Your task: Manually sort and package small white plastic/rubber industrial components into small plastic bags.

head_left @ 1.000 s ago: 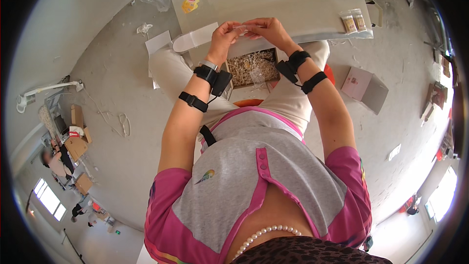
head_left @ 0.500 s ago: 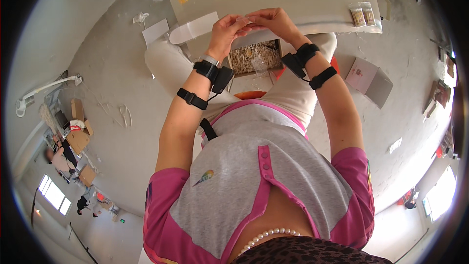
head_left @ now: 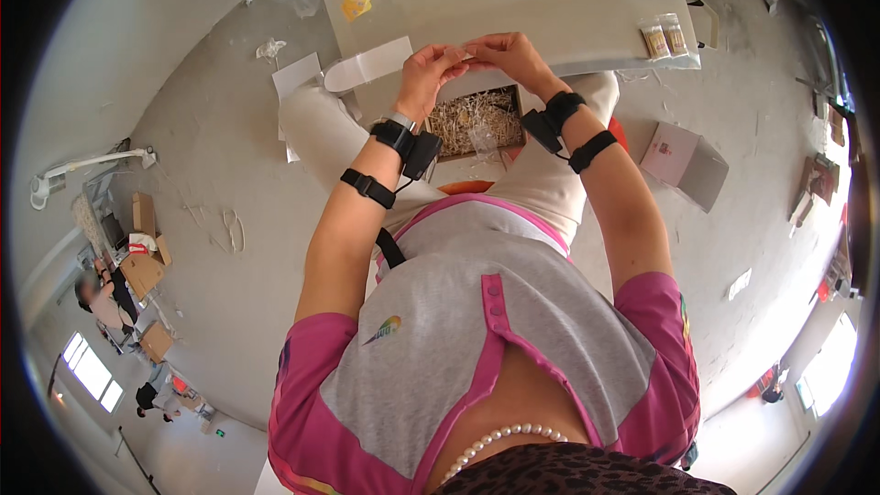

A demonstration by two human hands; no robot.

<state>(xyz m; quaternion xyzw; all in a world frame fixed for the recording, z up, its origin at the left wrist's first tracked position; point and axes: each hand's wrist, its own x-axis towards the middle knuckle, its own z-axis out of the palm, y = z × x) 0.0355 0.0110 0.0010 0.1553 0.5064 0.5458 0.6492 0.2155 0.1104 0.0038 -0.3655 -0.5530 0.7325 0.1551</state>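
Hands [head_left: 423,78] [head_left: 515,59] mostly hide the small pale piece [head_left: 469,55] they pinch.

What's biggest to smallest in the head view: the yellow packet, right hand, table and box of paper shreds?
1. table, cut off by the picture's edge
2. box of paper shreds
3. right hand
4. yellow packet

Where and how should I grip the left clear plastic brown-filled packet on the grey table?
Probably pinch the left packet by its left edge, right hand, once free, coming from the left: bare grey tabletop lies there; the other packet crowds its right.
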